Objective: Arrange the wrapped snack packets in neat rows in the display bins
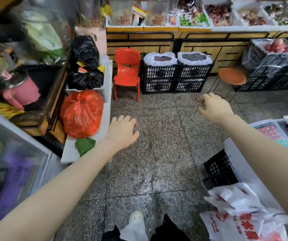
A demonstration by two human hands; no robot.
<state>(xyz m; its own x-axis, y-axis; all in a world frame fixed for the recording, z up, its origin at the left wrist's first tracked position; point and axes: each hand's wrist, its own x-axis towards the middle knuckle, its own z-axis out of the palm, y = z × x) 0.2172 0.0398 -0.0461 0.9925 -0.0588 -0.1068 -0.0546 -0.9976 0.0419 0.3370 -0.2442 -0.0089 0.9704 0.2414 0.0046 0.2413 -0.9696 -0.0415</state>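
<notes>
The person stands on a speckled stone floor (157, 153) in a shop aisle with both bare arms stretched forward. The hands are well apart. The left hand (122, 131) hangs palm down above the floor, fingers relaxed and slightly bent, gripping nothing. It is just right of a white ledge that carries a tied red bag (81, 113) and a folded green cloth (85, 145). The right hand (214, 108) is held further out and higher, its fingers loosely curled under, with nothing seen between them. The wrapped snack packets (191, 16) lie far ahead of both hands, heaped rather than lined up in the display bins (195, 29). The bins are a row of white trays with yellow fronts on the shelf along the back wall. Some packets there are green, others red or clear, and the print is too blurred to read. Below the shelf, on the floor, stand a small red chair (127, 68), two stacks of black crates (159, 75) topped with white liners, and a round orange stool (232, 77). Further right, more crates hold pinkish fruit (277, 46). At the near right a scale (271, 133) with a coloured keypad sits on a white table. White carrier bags (240, 214) with red print are bunched below it. One pale shoe (136, 217) shows at the bottom edge.
</notes>
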